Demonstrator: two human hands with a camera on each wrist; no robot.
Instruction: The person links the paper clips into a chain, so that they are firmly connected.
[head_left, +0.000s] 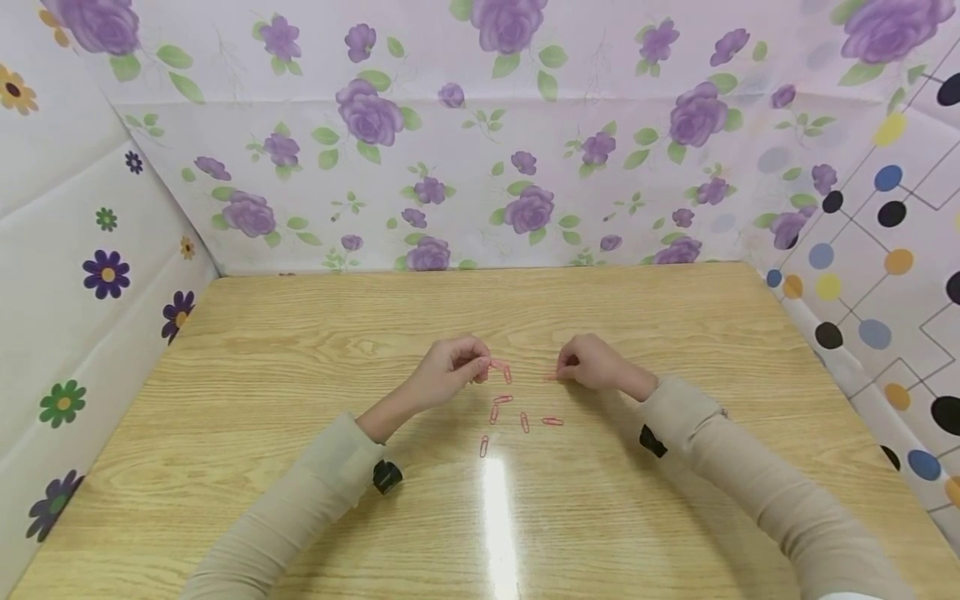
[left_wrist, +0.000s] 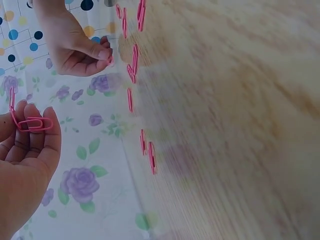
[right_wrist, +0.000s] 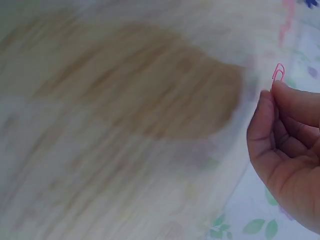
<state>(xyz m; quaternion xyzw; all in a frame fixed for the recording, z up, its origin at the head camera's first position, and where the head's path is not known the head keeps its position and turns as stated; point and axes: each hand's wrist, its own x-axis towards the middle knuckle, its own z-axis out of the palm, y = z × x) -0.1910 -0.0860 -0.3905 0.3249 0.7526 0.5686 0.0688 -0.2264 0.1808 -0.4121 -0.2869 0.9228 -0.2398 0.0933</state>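
In the head view, two short pink paper clips hang joined from the fingers of my left hand. The same linked paper clips lie across its curled fingertips in the left wrist view, one pinched under the thumb. To the right, my right hand pinches a single pink paper clip between thumb and forefinger, its looped end sticking out towards the left hand. A gap separates the two hands. Several loose pink paper clips, among them one lying crosswise, are scattered on the table just in front of them.
The wood-grain table has a bright light streak near its front. A purple-flowered sheet rises behind it, with patterned sheets at left and right. Dark wrist cameras sit under the sleeves.
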